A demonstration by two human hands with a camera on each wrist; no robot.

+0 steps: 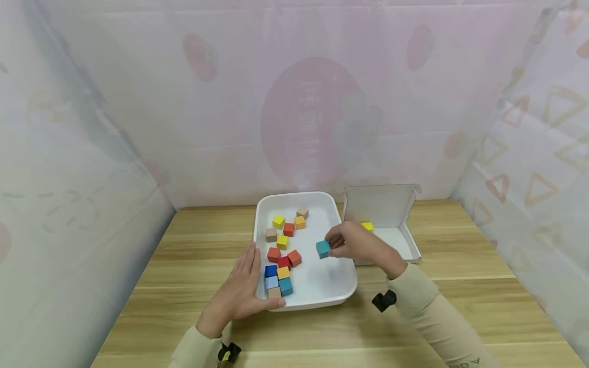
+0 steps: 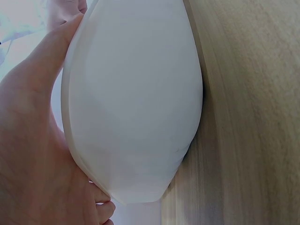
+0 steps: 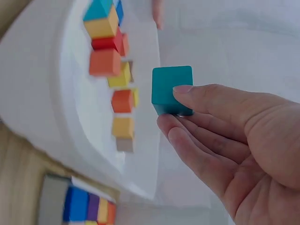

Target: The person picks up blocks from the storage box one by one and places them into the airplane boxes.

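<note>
A white tray (image 1: 340,286) on the wooden table holds several coloured cubes (image 1: 281,255). My right hand (image 1: 356,244) pinches a teal cube (image 1: 323,248) over the tray's right side; in the right wrist view the thumb and fingers grip the teal cube (image 3: 171,89) just above the tray floor (image 3: 225,51). My left hand (image 1: 241,289) rests with straight fingers against the tray's front left rim. The left wrist view shows the palm of the left hand (image 2: 33,154) pressed along the tray's outer wall (image 2: 136,103).
A small open white cardboard box (image 1: 388,214) stands right of the tray with a yellow cube (image 1: 367,226) inside. Curtained walls close in behind and on both sides. Bare wooden table (image 1: 460,286) lies at the front and right.
</note>
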